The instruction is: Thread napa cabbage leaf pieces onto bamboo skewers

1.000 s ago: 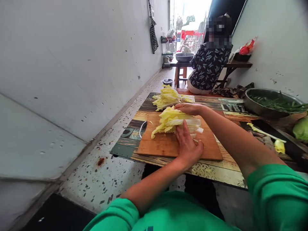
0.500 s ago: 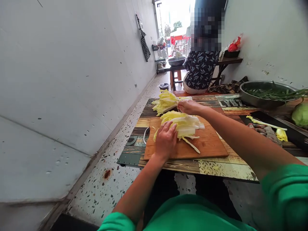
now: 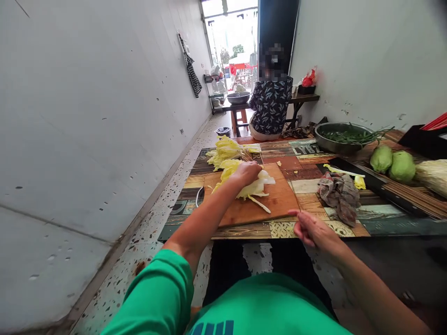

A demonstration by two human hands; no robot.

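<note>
Left hand [image 3: 248,172] pressing cabbage [image 3: 254,186] on the cutting board [image 3: 251,209]
Right hand [image 3: 312,229] hangs loosely curled, empty, at the counter [image 3: 314,186] edge

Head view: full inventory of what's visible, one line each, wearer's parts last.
cabbage leaves: one pile, pale yellow, on the cutting board
cutting board: one, brown wood, near table edge
second cabbage pile: one, yellow, beyond the board
table: one, patchwork pattern
knife: one, partly hidden left of board
cloth: one, grey, right of board
metal bowl: one, holds greens
green gourds: two, far right
seated person: one, patterned top, back turned
left hand: pressing on the cabbage leaves
right hand: off the board, fingers loosely curled, holds nothing
</note>
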